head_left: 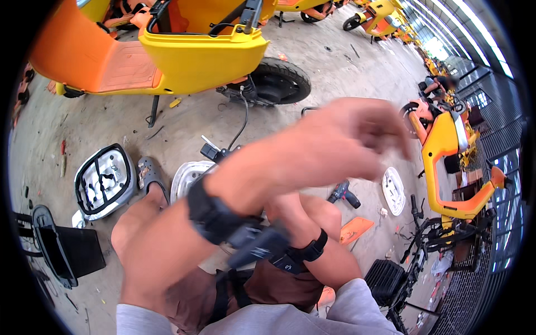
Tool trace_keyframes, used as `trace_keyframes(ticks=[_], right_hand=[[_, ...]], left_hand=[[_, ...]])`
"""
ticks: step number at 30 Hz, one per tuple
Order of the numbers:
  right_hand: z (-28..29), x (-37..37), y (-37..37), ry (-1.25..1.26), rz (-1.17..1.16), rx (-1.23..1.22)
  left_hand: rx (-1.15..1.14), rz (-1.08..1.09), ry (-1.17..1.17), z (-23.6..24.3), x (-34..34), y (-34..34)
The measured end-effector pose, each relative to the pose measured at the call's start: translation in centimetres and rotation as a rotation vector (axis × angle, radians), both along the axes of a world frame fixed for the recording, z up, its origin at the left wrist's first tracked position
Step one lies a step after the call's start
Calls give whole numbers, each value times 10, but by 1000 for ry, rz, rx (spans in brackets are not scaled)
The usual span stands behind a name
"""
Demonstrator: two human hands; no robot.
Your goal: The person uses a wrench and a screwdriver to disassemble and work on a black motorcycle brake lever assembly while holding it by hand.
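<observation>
My left hand [357, 139] reaches across to the right, raised over my knees, its curled fingers smeared by motion. A black strap with a small device circles that wrist. Behind it, my right hand [287, 213] sits low and close to my lap, its fingers hidden by the left forearm. Just beyond the left forearm, a small black part [212, 152] with a cable shows, partly covered. A white shell [187, 176] lies between my feet, mostly blocked by my arm. A cordless drill [345, 194] rests on the floor near my right knee.
A yellow and orange scooter [206, 61] stands ahead on its kickstand. At left are a white seat-shaped shell [106, 181] with black trim and a black bin [78, 251]. Rightward lie a white oval panel [393, 191], an orange piece [356, 229] and a yellow scooter frame [446, 184]. Another person [438, 84] sits farther off.
</observation>
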State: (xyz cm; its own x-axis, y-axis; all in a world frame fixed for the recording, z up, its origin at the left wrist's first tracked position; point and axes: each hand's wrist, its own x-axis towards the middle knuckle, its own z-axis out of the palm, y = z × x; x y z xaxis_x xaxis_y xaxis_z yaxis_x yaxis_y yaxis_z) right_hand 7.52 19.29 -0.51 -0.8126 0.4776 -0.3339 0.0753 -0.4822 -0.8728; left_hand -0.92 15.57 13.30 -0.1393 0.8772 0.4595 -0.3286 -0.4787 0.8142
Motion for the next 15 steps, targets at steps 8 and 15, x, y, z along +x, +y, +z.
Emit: trace_keyframes(ticks=[8, 15], right_hand=[[23, -3, -6, -115, -54, 113], [18, -2, -16, -157, -13, 23]], left_hand=[[-647, 945, 970, -89, -4, -130], [-857, 922, 652, -118, 4, -134]])
